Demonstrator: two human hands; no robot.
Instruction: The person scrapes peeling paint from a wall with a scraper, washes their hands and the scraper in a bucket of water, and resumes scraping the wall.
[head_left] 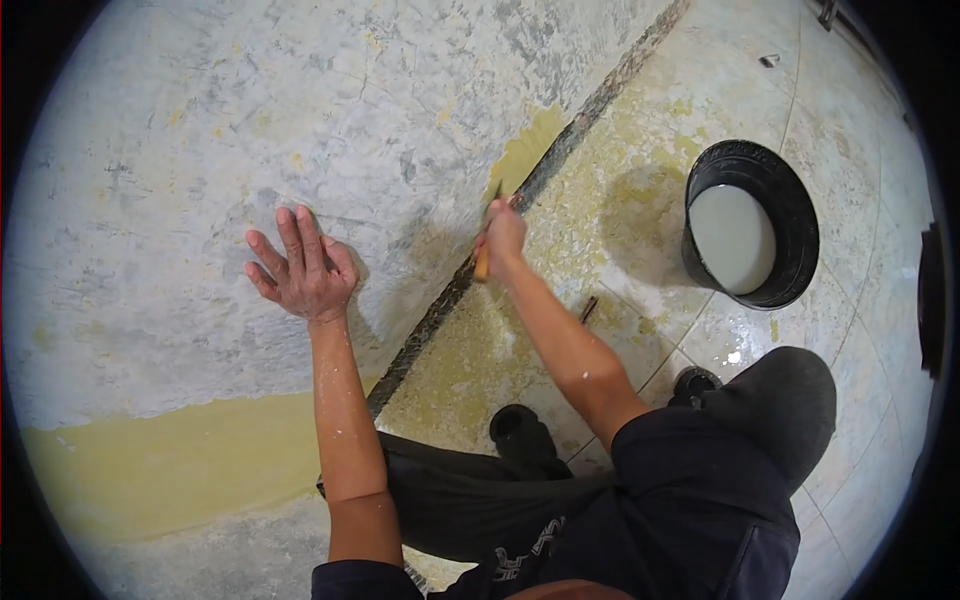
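My left hand (pixel 302 268) lies against the grey mottled wall (pixel 230 330) with its fingers spread, holding nothing. My right hand (pixel 502 235) is closed round a scraper with an orange handle (pixel 482 264). The scraper's dark blade points up along the wall's lower edge, beside a dark strip (pixel 430 328) where wall and floor meet. Scraped yellow paint (pixel 535 148) shows on the wall just beyond the blade.
A black bucket (pixel 803 200) of whitish liquid stands on the stained tile floor (pixel 840 330), right of my right forearm. A small dark stick (pixel 589 309) and a small metal piece (pixel 769 60) lie on the floor. My knees and feet are below my arms.
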